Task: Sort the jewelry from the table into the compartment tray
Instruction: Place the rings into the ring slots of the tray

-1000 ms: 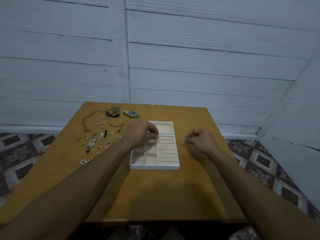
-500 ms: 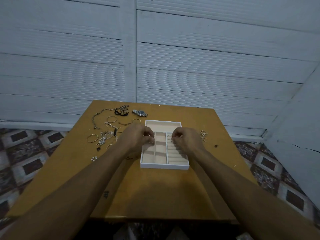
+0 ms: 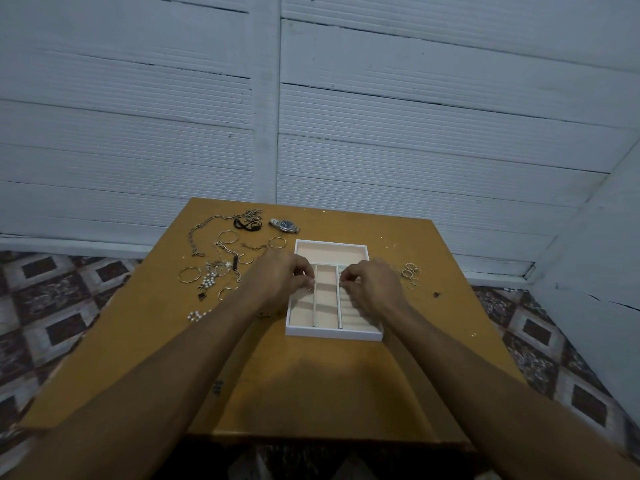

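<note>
The white compartment tray [image 3: 333,333] with beige lining lies in the middle of the table. My left hand [image 3: 278,280] hovers over its left column, fingertips pinched together; whether they hold anything is too small to tell. Over the ring-roll column on the right, my right hand [image 3: 374,287] pinches what looks like a small ring. Loose jewelry lies left of the tray: a chain necklace [image 3: 200,231], gold hoops [image 3: 189,274], a pearl cluster [image 3: 196,316] and a wristwatch [image 3: 285,225]. Several small rings [image 3: 410,274] lie to the right of the tray.
The orange-brown table [image 3: 311,386] stands against a white plank wall. A black looped piece [image 3: 246,224] lies near the watch. A dark speck [image 3: 437,294] sits right of the rings. Patterned floor tiles show on both sides.
My right hand has moved left from the rings beside the tray to over the tray's right column. My left hand has stayed over the tray's left part. The view has shifted slightly.
</note>
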